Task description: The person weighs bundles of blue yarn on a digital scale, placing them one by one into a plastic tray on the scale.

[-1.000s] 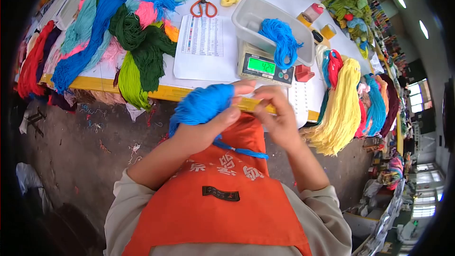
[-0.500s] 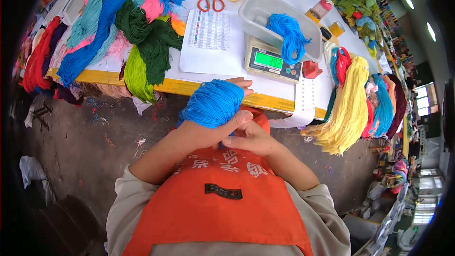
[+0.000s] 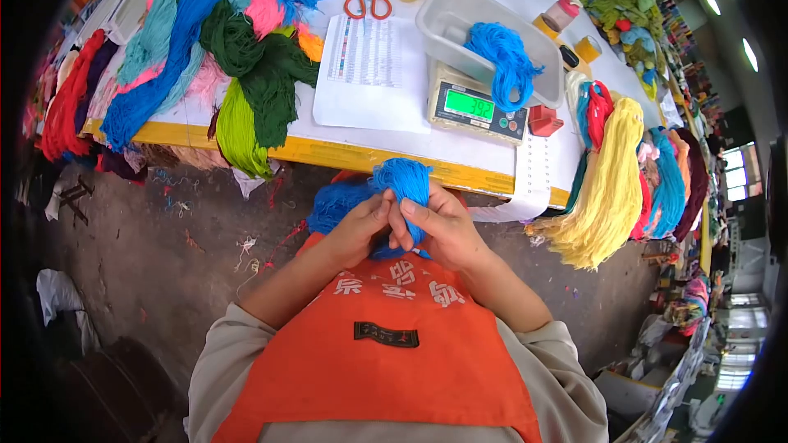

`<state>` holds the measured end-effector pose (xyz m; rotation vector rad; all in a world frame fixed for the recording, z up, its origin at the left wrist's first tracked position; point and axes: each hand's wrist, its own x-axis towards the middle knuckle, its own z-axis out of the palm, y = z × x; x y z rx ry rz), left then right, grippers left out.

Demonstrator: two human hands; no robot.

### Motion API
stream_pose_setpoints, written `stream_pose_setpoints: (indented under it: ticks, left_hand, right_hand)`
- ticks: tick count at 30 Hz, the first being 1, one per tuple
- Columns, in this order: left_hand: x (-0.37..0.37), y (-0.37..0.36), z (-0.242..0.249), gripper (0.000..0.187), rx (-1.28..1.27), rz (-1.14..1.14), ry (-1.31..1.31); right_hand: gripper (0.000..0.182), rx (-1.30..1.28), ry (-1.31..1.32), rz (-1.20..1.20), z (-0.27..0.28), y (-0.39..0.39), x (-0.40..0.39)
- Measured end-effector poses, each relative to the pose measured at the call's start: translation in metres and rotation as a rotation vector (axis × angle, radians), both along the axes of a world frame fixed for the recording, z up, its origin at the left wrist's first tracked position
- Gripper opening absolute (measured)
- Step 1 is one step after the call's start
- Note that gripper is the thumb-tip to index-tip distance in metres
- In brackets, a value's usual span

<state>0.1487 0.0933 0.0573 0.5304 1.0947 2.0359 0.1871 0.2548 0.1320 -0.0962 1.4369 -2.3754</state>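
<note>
A bright blue skein of yarn (image 3: 404, 180) is gathered between my two hands, just in front of the orange apron (image 3: 386, 385). My right hand (image 3: 447, 230) closes round the bundle, its thumb pressed on the front of the strands. From the other side my left hand (image 3: 361, 226) grips the same yarn, fingertips meeting those of the right. A looser part of the skein bulges out behind my left hand, and some strands show below both hands. Beyond the table edge, more blue yarn (image 3: 502, 57) lies in a clear plastic tub (image 3: 435, 16) on a digital scale (image 3: 472, 111).
Red-handled scissors (image 3: 367, 5) and a printed sheet (image 3: 365, 74) lie on the white table. Piled skeins (image 3: 246, 57) cover its left side; a yellow skein (image 3: 603, 197) hangs over the right edge. A red block (image 3: 544, 121) sits beside the scale.
My left hand has come out from under the spread blue skein. The skein is now bunched narrower, and both hands grip it together near the apron.
</note>
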Motion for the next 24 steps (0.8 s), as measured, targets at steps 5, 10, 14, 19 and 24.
stream_pose_setpoints:
  ticks: [5,10,14,19,24]
  left_hand:
    - [0.002,-0.002,-0.009,0.057,0.059,-0.010,-0.050]
    - [0.001,0.009,0.003,0.054,0.103,0.125,-0.097]
    - [-0.007,-0.004,-0.026,0.057,0.108,-0.072,-0.118]
    - [-0.017,0.003,0.008,0.082,0.265,-0.126,-0.259]
    - [-0.022,0.006,0.022,0.080,0.159,0.031,-0.163]
  right_hand:
    - [0.025,0.029,-0.025,-0.018,-0.003,-0.002,0.001]
    - [0.021,0.005,-0.025,-0.157,-0.005,0.000,-0.001]
    - [0.023,0.107,-0.031,-0.035,-0.010,0.004,0.002]
    - [0.018,0.240,-0.004,0.135,-0.006,0.009,0.007]
    - [0.018,0.276,0.005,0.206,-0.002,0.000,0.013]
